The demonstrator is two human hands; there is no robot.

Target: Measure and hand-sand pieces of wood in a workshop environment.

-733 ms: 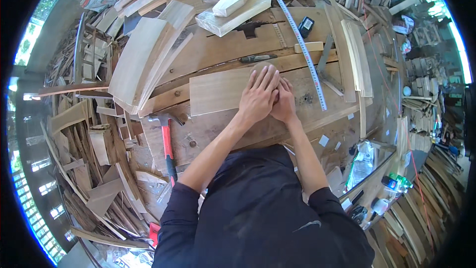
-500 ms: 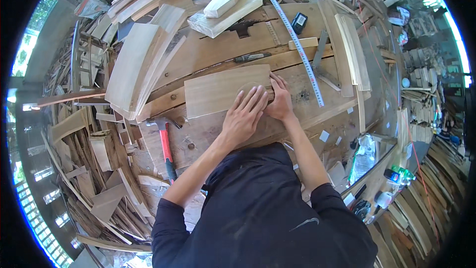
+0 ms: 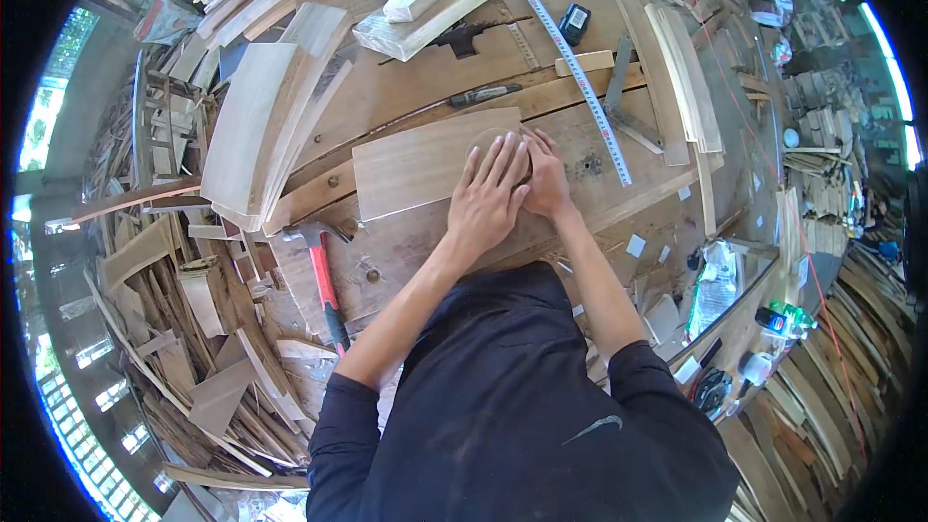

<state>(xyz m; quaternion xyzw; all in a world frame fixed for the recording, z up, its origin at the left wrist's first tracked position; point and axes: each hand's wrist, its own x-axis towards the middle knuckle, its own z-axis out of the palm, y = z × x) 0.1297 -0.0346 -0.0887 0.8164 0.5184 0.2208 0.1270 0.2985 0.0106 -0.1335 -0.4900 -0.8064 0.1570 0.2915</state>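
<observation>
Wooden board [image 3: 411, 166]: pale, flat
Long axis: crosswise, right end farther
Grip: left hand [image 3: 486, 198], right hand [image 3: 548, 179] over that end; clasping, I can't tell

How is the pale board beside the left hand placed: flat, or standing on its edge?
Flat. The pale board shows its broad face upward on the bench, near the left hand.
</observation>
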